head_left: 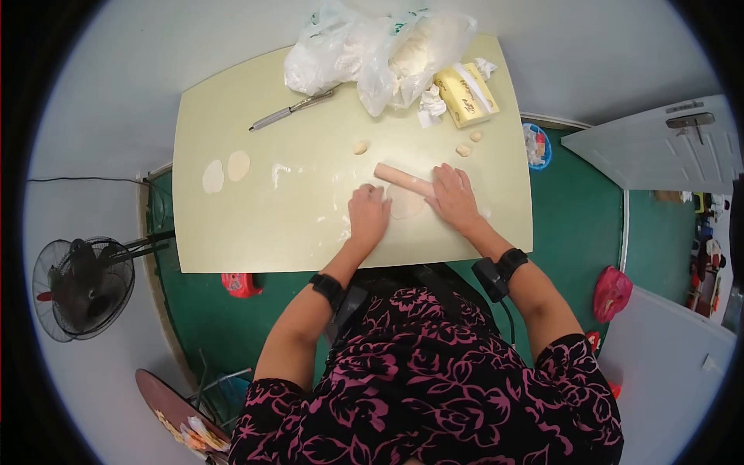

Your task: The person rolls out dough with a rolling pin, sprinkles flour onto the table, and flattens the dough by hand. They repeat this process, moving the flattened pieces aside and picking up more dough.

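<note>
A round sheet of dough lies near the table's front edge between my hands. My left hand, fingers bent, is at the sheet's left edge and seems to pinch it. My right hand is closed on the right end of a wooden rolling pin, which slants across the sheet's far side. Beyond the pin sits a small dough ball. Two more dough pieces are to the right. Two flat dough rounds lie at the table's left.
Plastic bags with white contents, a yellow tissue pack and crumpled tissues are at the table's back. A grey pen-like tool lies left of them. A black fan stands left of the table.
</note>
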A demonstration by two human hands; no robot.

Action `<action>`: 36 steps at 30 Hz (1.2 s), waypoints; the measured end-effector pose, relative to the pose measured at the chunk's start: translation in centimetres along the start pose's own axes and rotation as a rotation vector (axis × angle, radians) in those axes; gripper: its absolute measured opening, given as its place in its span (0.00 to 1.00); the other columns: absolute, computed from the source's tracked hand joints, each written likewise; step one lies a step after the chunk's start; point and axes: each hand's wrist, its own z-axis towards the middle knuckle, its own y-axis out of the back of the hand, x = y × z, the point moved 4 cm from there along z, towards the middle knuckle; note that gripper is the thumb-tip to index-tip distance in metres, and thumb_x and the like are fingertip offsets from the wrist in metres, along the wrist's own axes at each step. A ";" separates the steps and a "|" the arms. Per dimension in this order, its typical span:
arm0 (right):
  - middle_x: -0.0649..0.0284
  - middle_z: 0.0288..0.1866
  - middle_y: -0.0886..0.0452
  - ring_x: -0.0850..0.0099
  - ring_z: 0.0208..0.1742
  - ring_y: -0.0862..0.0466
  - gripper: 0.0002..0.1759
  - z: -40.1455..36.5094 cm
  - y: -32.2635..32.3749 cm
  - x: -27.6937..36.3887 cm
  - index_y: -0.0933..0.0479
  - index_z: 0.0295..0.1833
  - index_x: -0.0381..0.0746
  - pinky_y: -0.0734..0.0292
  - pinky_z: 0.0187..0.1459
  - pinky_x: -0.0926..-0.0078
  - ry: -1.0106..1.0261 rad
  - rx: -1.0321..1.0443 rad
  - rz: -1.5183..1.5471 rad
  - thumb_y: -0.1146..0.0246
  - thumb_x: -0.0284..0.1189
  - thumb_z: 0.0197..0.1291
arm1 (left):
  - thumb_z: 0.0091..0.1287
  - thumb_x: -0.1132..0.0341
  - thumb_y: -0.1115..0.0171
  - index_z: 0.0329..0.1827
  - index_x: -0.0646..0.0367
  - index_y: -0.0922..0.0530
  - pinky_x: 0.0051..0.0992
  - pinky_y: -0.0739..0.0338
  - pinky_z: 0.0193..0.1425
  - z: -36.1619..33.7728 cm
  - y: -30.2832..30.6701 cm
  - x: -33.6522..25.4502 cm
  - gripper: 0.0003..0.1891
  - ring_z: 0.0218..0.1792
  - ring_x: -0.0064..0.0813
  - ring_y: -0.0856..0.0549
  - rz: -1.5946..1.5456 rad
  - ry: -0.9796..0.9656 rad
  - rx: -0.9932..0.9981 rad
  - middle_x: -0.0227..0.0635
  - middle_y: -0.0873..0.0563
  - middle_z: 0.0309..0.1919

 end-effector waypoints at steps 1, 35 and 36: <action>0.53 0.63 0.33 0.55 0.68 0.37 0.26 -0.1 0.0 -0.2 0.28 0.50 0.34 0.46 0.67 0.54 -0.072 -0.033 0.005 0.32 0.37 0.50 | 0.55 0.63 0.34 0.48 0.62 0.23 0.41 0.30 0.48 0.9 -0.2 0.0 0.19 0.48 0.44 0.26 -0.011 0.053 -0.034 0.43 0.24 0.46; 0.49 0.74 0.45 0.56 0.77 0.51 0.41 -5.3 -1.8 5.5 0.37 0.69 0.38 0.62 0.71 0.42 0.064 0.197 0.003 0.44 0.54 0.57 | 0.58 0.75 0.35 0.46 0.69 0.33 0.23 0.19 0.26 -7.1 -3.1 0.8 0.17 0.25 0.33 0.14 -1.244 0.995 -0.085 0.46 0.18 0.31; 0.49 0.75 0.45 0.55 0.77 0.51 0.41 -5.8 -1.9 5.8 0.38 0.69 0.38 0.62 0.71 0.42 0.115 0.181 -0.042 0.43 0.53 0.57 | 0.58 0.75 0.35 0.46 0.70 0.32 0.23 0.19 0.26 -7.3 -3.2 0.8 0.17 0.25 0.33 0.14 -1.237 0.988 -0.078 0.46 0.18 0.31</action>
